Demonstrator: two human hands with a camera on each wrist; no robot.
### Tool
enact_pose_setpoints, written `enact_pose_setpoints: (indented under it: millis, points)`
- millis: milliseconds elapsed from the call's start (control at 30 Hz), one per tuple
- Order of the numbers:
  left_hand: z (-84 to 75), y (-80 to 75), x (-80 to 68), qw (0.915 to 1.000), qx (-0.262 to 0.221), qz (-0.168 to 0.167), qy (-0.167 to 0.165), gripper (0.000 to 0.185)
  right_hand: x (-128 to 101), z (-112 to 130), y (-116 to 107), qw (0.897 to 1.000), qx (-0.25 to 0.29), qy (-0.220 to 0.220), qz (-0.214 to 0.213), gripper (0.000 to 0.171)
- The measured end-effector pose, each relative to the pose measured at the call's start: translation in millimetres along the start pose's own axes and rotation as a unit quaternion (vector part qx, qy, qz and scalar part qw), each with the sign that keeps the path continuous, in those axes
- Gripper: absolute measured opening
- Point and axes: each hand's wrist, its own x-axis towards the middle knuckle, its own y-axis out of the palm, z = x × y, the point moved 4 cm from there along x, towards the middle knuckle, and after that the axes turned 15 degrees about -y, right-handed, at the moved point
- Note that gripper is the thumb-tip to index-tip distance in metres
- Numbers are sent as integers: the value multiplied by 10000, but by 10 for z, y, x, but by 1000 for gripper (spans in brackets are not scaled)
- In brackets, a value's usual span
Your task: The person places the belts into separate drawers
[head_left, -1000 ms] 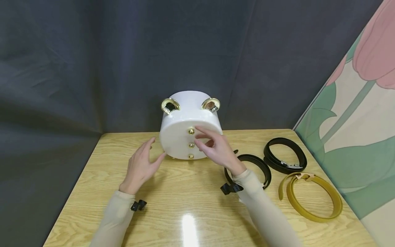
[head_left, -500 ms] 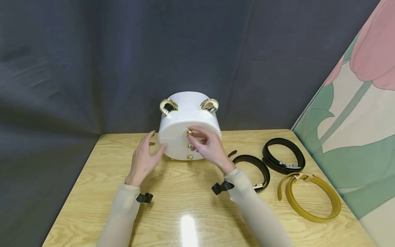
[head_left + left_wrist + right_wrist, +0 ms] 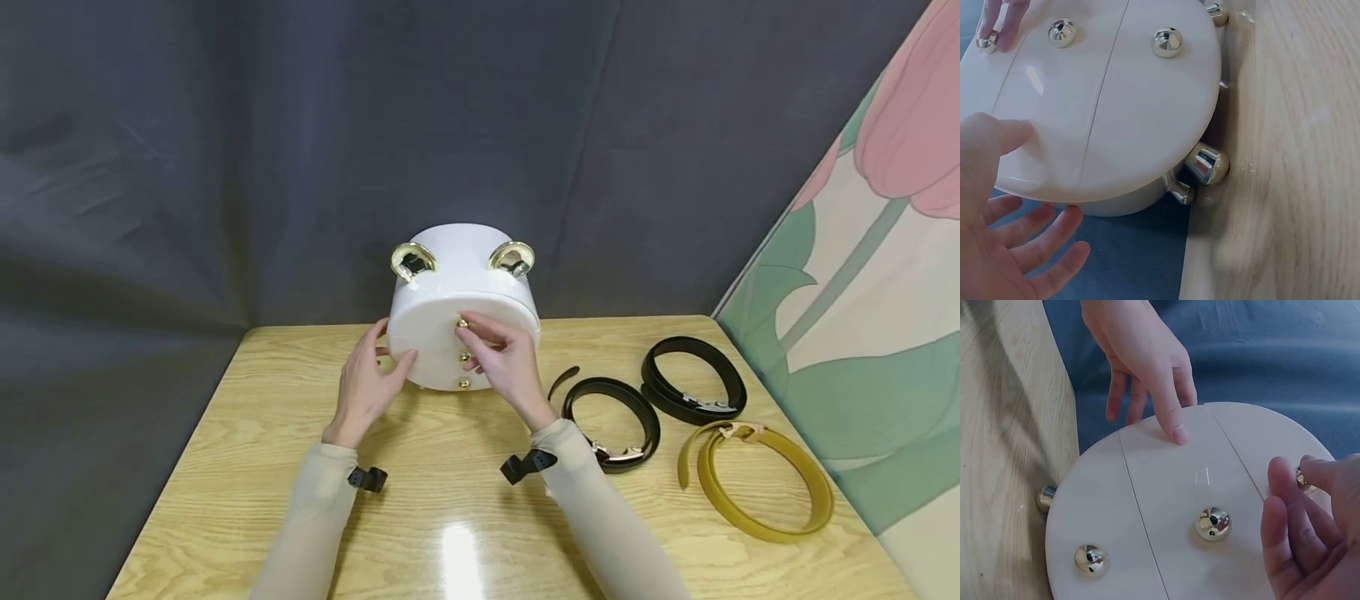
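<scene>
- Right hand (image 3: 501, 358): thumb and forefinger pinched together on the top gold knob (image 3: 462, 322) of the white round box (image 3: 438, 333).
- Left hand (image 3: 369, 385): fingers spread and loose, thumb tip pressed flat on the box's front face, the other fingers behind its left edge.
- Box standing on gold ball feet (image 3: 1207, 164) at the far edge of the wooden table (image 3: 240, 467), in front of the dark curtain (image 3: 225, 150).
- To the right on the table: two coiled black belts (image 3: 611, 421) and an olive belt (image 3: 757, 487).

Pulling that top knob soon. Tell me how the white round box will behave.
The white round box looks glossy, so probably slippery. It rests on small gold ball feet, so it may slide or tip; the left hand touching its face should steady it.
</scene>
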Motion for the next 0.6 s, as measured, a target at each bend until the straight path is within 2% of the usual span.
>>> enact_pose_setpoints:
  millis: [333, 600]
  points:
    - [29, 43, 16, 9999, -114, 34, -24, 76, -48, -2, -14, 9999, 137, 91, -17, 33]
    - [42, 48, 12, 9999, -172, -6, 4, 74, -93, 27, -7, 9999, 155, -13, -28, 32]
